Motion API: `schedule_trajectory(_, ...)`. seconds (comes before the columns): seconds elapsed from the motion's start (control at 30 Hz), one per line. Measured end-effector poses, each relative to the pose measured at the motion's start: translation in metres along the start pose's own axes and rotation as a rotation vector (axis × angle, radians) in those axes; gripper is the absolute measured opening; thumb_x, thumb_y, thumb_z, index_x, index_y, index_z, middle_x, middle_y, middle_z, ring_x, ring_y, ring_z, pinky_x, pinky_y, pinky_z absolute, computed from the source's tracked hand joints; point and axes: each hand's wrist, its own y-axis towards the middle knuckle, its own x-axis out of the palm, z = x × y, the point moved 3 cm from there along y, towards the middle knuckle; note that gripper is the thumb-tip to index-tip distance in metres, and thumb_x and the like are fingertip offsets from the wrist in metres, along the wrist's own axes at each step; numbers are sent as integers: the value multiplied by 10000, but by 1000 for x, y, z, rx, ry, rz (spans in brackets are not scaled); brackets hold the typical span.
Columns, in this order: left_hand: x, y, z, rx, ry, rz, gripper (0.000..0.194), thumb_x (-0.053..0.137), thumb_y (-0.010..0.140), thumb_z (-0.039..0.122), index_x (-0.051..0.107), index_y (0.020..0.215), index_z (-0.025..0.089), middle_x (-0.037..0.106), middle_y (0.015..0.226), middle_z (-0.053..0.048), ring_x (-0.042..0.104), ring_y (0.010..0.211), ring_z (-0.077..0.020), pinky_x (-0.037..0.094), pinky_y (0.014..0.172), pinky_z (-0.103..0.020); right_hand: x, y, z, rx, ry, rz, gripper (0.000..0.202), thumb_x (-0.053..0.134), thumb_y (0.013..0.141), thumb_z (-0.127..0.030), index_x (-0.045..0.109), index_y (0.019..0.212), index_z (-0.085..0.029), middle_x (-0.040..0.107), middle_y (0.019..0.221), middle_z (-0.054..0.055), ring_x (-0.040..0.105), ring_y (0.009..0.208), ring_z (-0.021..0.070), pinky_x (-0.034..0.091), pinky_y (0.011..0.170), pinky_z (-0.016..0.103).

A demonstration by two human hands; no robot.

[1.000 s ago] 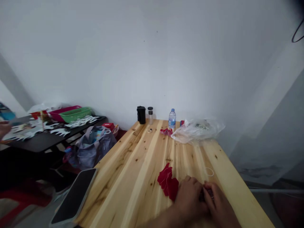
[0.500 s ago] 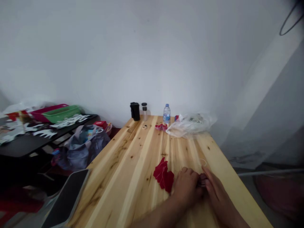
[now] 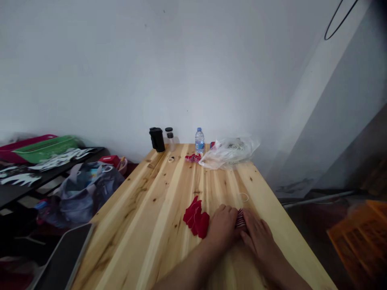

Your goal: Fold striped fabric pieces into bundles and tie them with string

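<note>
A small stack of dark red pieces with pale edges [image 3: 240, 219] stands pinched between my two hands low over the table. My left hand [image 3: 223, 222] presses on it from the left with bent fingers. From the right, my right hand [image 3: 257, 233] holds its other side, fingers fairly straight and together. Much of the stack is covered by the hands. Just left of my left hand lies a fanned pile of red cloth-like pieces [image 3: 196, 218]. A thin pale rubber band [image 3: 243, 197] rests beyond my right hand.
On the wooden table [image 3: 145, 225] stand a black cup [image 3: 157, 139], a clear tumbler [image 3: 170, 140] and a water bottle [image 3: 199, 141]. Beside them are a bound red bundle [image 3: 192, 158], a tape roll [image 3: 171, 160] and a plastic bag [image 3: 226, 155]. A bag [image 3: 87, 193] sits left; an orange crate [image 3: 359, 237], right.
The view has swung to the right, bringing the orange crate in. My hands have shifted around the stack, whose striped edges now show more clearly between them.
</note>
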Motion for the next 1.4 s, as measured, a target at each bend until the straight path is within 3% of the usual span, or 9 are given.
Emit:
schedule_trajectory(0.1, 1, -1, -3, 4, 4, -5, 237, 626, 833, 413, 563, 949, 216, 613, 993, -50, 511, 950, -247, 428, 806, -364, -3, 5, 2, 29, 27, 41, 699, 385, 970, -447, 52, 1548, -239, 431, 1497, 139, 451, 1342, 314, 401, 1022, 564)
schedule_trajectory(0.2, -2, -3, -3, 9, -3, 3, 168, 580, 861, 339, 566, 977, 219, 598, 1069, -57, 492, 1033, -248, 409, 867, -369, -5, 13, 1, -13, 79, 44, 718, 474, 935, -466, 163, 1523, -197, 503, 1428, 178, 522, 1272, 319, 446, 981, 522)
schedule_trajectory(0.33, -7, -7, -1, 46, -35, -14, 348, 666, 776, 392, 574, 1072, 234, 599, 1127, -45, 484, 1080, -256, 408, 889, -362, -9, 20, -5, 36, 138, 71, 536, 438, 955, -404, 326, 1437, -198, 581, 1337, 164, 583, 1186, 298, 435, 989, 510)
schedule_trajectory(0.6, -8, -8, -2, 40, -100, 10, 194, 618, 791, 271, 614, 982, 240, 618, 1080, -38, 491, 1055, -243, 411, 854, -343, -13, 23, -14, 192, 208, 80, 629, 549, 858, -418, 381, 1401, -147, 601, 1285, 182, 588, 1151, 329, 467, 955, 506)
schedule_trajectory(0.73, -7, -8, -3, 42, -120, 24, 177, 630, 771, 264, 618, 945, 235, 619, 1068, -40, 489, 1051, -243, 407, 865, -348, -17, 27, -20, 277, 224, 92, 579, 554, 842, -379, 434, 1358, -145, 613, 1274, 166, 597, 1118, 329, 458, 963, 517)
schedule_trajectory(0.93, -7, -9, -2, 35, -145, 33, 278, 616, 767, 245, 617, 1044, 227, 620, 1102, -58, 483, 1070, -256, 405, 879, -361, -18, 27, -29, 220, 304, 141, 385, 471, 897, -303, 530, 1251, -161, 629, 1252, 139, 585, 1138, 285, 456, 987, 470)
schedule_trajectory(1.13, -9, -9, -3, 43, -163, 25, 256, 620, 766, 257, 628, 1021, 236, 633, 1081, -43, 492, 1062, -250, 405, 871, -352, -21, 31, -30, 299, 292, 102, 397, 480, 872, -309, 527, 1240, -169, 650, 1199, 136, 599, 1103, 300, 457, 959, 482)
schedule_trajectory(1.3, -8, -9, 0, 48, -163, 11, 329, 626, 769, 271, 602, 1096, 258, 632, 1080, -39, 493, 1069, -250, 401, 845, -344, -19, 36, -31, 285, 310, 84, 315, 418, 883, -273, 573, 1124, -141, 674, 1087, 155, 617, 1004, 299, 475, 912, 498)
schedule_trajectory(1.4, -7, -6, 0, 45, -151, 10, 261, 618, 778, 264, 611, 1038, 240, 637, 1044, -42, 513, 1020, -235, 402, 834, -332, -25, 37, -25, 234, 351, 55, 379, 461, 881, -320, 546, 1215, -164, 662, 1173, 130, 614, 1075, 281, 484, 940, 478)
